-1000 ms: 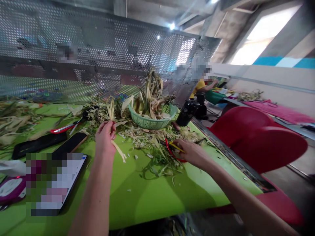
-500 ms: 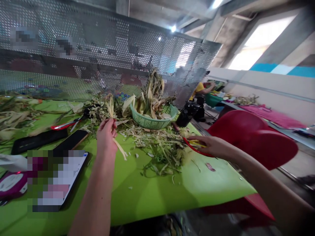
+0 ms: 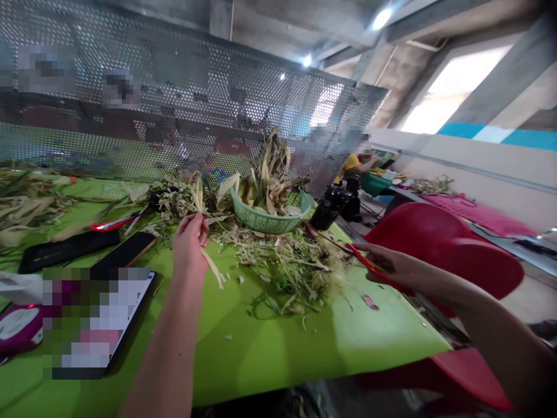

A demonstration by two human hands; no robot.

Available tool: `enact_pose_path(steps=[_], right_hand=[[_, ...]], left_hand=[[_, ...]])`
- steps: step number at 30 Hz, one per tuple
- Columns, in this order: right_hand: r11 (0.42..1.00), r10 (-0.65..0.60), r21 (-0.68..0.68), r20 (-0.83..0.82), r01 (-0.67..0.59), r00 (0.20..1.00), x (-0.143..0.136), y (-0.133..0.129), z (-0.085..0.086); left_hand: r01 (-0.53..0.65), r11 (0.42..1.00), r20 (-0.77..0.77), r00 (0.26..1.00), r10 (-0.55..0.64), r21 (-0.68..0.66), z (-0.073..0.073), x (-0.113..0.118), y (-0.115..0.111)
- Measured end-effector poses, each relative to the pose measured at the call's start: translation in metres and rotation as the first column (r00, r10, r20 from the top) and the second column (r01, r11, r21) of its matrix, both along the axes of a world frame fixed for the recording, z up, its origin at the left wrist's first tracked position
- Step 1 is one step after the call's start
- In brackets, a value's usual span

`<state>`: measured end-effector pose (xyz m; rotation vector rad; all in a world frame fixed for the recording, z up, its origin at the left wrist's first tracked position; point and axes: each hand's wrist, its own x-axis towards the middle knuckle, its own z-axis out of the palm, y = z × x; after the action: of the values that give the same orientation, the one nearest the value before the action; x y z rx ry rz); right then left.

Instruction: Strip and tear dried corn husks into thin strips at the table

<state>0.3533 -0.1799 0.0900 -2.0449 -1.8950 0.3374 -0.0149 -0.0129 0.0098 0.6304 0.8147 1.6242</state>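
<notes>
Pinched in my left hand (image 3: 190, 237) is a pale dried corn husk strip (image 3: 197, 194); its looped end rises above my fingers and a loose tail hangs below my palm. Over the right side of the table, my right hand (image 3: 394, 266) is closed round the red and yellow handles of a pair of scissors (image 3: 363, 259), their blades pointing left over the plant scraps. A heap of dry stems and trimmings (image 3: 300, 264) lies between my hands. Behind it stands a green plastic basket (image 3: 267, 222) full of dried corn husks (image 3: 274, 174).
On the left of the green table (image 3: 243, 360) lie a lit phone (image 3: 102, 325), a dark phone (image 3: 124, 252), a black case (image 3: 65, 251) and a red-handled cutter (image 3: 114, 223). A camera (image 3: 328, 206) stands beside the basket. Red chairs (image 3: 418, 235) are at right; a person in yellow sits beyond.
My right hand has moved slightly right and turned with the scissors, away from the heap. My left hand keeps the husk strip almost in place.
</notes>
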Motion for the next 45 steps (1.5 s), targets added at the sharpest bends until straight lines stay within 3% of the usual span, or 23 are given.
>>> enact_pose_path(steps=[3, 7, 11, 13, 17, 21, 26, 37, 45], right_hand=[[0.982, 0.013, -0.178, -0.279, -0.065, 0.96, -0.011, -0.001, -0.004], [0.973, 0.045, -0.162, -0.572, -0.167, 0.819, -0.038, 0.003, -0.019], [0.961, 0.128, -0.106, -0.648, -0.256, 0.751, -0.077, 0.015, -0.038], [0.964, 0.135, -0.063, -0.718, -0.257, 0.683, -0.1, 0.021, -0.045], [0.919, 0.195, -0.029, -0.833, -0.394, 0.518, -0.145, 0.031, -0.057], [0.894, 0.179, -0.015, -0.905, -0.448, 0.387, -0.174, 0.04, -0.067], [0.9, 0.172, 0.019, -0.933, -0.436, 0.316, -0.185, 0.049, -0.077], [0.932, 0.052, 0.001, -0.99, -0.361, 0.13, -0.199, 0.054, -0.078], [0.94, 0.028, -0.004, -0.996, -0.342, 0.087, -0.201, 0.059, -0.088]], left_hand=[[0.004, 1.0, 0.019, 1.0, -0.004, 0.005, 0.0, 0.004, -0.002], [0.044, 0.999, 0.008, 0.999, -0.044, -0.016, 0.001, 0.011, -0.005], [0.079, 0.997, 0.003, 0.997, -0.079, 0.006, 0.0, 0.014, -0.005], [0.097, 0.995, -0.012, 0.995, -0.097, 0.012, -0.001, 0.015, -0.005], [0.12, 0.993, -0.065, 0.991, -0.119, 0.009, -0.002, 0.017, -0.008], [0.141, 0.989, -0.069, 0.988, -0.138, 0.034, -0.002, 0.018, -0.01], [0.13, 0.991, -0.053, 0.99, -0.128, 0.036, -0.003, 0.019, -0.009], [0.125, 0.991, -0.035, 0.992, -0.123, 0.05, -0.002, 0.021, -0.012], [0.124, 0.992, 0.0, 0.992, -0.124, 0.023, -0.002, 0.024, -0.011]])
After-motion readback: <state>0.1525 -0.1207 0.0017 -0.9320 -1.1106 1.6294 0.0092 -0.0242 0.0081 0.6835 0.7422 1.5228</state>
